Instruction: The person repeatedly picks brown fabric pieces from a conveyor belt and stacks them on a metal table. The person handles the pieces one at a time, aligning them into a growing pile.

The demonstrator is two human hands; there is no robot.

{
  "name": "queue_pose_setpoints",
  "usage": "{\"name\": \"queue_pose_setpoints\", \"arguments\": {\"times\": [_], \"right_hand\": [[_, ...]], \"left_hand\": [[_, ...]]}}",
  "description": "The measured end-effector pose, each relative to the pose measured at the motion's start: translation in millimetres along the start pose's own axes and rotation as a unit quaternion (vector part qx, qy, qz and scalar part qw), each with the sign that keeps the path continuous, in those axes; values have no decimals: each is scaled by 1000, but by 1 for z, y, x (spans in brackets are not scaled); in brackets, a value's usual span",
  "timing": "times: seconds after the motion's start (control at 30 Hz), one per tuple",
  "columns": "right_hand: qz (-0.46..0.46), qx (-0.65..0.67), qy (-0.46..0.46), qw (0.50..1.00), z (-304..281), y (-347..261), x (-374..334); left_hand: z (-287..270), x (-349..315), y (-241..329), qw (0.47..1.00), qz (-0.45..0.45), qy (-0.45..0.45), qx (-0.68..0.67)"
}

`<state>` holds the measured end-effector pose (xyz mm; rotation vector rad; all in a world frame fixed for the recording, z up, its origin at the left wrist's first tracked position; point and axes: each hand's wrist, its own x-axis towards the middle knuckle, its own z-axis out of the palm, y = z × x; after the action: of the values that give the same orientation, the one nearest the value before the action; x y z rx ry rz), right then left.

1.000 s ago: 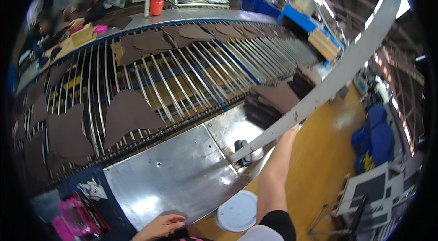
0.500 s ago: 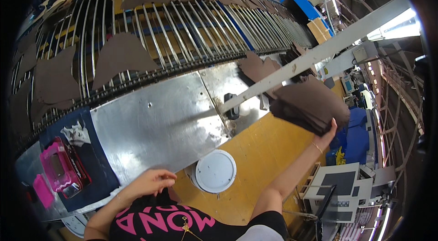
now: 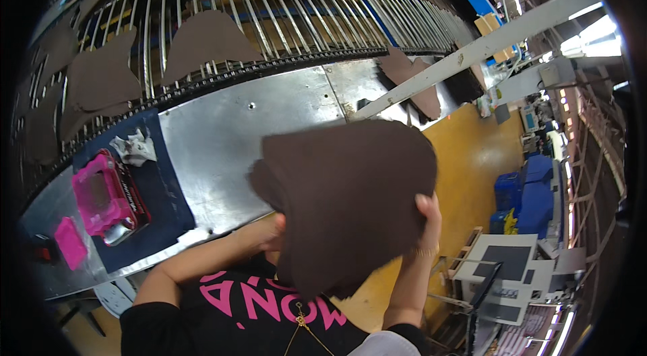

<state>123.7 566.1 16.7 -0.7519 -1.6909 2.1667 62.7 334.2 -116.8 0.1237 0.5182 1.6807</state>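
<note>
In front of my chest is a stack of dark brown cut sheet pieces point(image 3: 357, 187), several layers thick, with rounded outlines. I grip its right edge with my right hand point(image 3: 429, 221), thumb on top and the other fingers hidden beneath. At the left edge, my left hand point(image 3: 273, 233) is closed on the stack, its fingers mostly behind the layers. Beyond is the metal worktop point(image 3: 222, 127). More brown pieces point(image 3: 216, 46) lie spread over the rods of a conveyor point(image 3: 283, 15) along the far side.
A white-grey bar point(image 3: 472, 52) slants over the worktop at right, above other brown pieces point(image 3: 411, 79). On the left, a dark blue mat point(image 3: 162, 201) bears a pink-framed box point(image 3: 101, 194) and a crumpled white cloth point(image 3: 135, 148). Blue bins point(image 3: 532, 194) stand at the far right.
My right hand has brought the stack from the right to in front of my chest. My left hand, empty before, now holds its left edge. The view has shifted slightly.
</note>
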Motion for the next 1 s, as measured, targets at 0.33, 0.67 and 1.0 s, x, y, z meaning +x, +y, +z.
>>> {"name": "queue_pose_setpoints", "arguments": {"times": [0.33,0.67,1.0], "right_hand": [[-109,-64,-211,969,36,1,134],[0,155,235,960,-208,46,296],[65,202,331,920,-241,45,452]], "left_hand": [[-38,4,90,948,289,93,-95],[-83,123,98,926,252,235,-155],[-77,121,103,941,193,236,-148]]}}
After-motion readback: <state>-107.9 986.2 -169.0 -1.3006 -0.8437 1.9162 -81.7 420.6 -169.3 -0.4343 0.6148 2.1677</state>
